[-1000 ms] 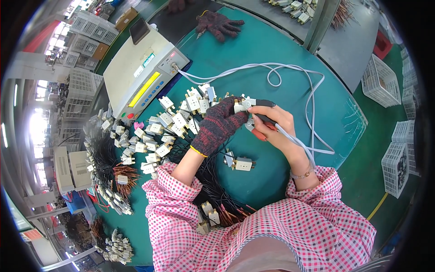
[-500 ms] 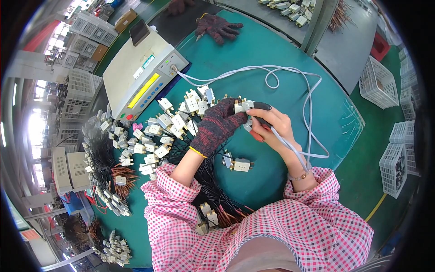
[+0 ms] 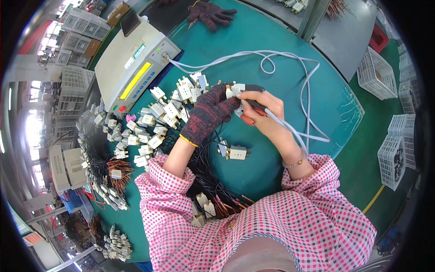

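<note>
My left hand [image 3: 206, 113], in a dark red and black knitted glove, is closed around a white plug [image 3: 229, 93] above the middle of the green table. Bare, my right hand [image 3: 268, 113] grips a test clip [image 3: 254, 88] with a black handle, its metal jaw against the plug. A red-handled part [image 3: 247, 119] sticks out below the right fingers; whether it belongs to the same clip, I cannot tell. A grey cable [image 3: 290, 128] runs from the right hand to a boxy bench meter [image 3: 131, 77] with a yellow display. Fingers hide the exact contact.
Many white plugs [image 3: 171, 109] lie heaped left of my hands, with black cords [image 3: 204, 174] trailing toward me to copper ends [image 3: 222, 207]. Two plugs [image 3: 237, 153] lie in front of me. A spare glove [image 3: 211, 14] rests at the back. White crates [image 3: 376, 75] stand to the right.
The whole view has shifted slightly, so things appear farther up and left. Both hands keep their hold, with the clip still at the plug.
</note>
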Tool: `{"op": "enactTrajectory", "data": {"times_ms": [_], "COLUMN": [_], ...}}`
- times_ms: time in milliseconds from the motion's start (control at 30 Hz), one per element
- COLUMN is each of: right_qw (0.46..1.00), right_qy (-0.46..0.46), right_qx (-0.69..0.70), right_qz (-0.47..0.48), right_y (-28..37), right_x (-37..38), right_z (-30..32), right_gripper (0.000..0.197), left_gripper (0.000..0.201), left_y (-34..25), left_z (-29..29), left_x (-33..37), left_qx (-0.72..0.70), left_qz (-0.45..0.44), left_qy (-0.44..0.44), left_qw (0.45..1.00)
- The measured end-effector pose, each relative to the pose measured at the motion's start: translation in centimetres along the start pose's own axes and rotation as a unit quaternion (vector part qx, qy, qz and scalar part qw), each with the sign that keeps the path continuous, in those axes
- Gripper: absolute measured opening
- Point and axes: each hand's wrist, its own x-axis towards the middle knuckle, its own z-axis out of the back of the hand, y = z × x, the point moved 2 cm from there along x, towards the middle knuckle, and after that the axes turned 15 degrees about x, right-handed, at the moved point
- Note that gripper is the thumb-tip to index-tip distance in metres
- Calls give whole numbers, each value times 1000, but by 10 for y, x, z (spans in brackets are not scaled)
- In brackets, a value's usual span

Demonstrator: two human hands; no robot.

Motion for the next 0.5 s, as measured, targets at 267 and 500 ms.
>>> {"op": "enactTrajectory", "data": {"times_ms": [267,500], "right_qw": [994,992], "right_qy": [-17,1], "right_qx": [32,35], "right_qz": [-106,-124], "right_y": [-13,-3], "right_x": [4,4], "right_z": [7,11], "right_gripper": [15,14], "left_gripper": [39,16], "left_y": [-44,-10], "left_z": [-18,-29], "left_x": [-55,-50], "left_qx": [563,443], "left_qz": [-167,-344], "left_qy": [-100,41], "left_qw": [803,827]}}
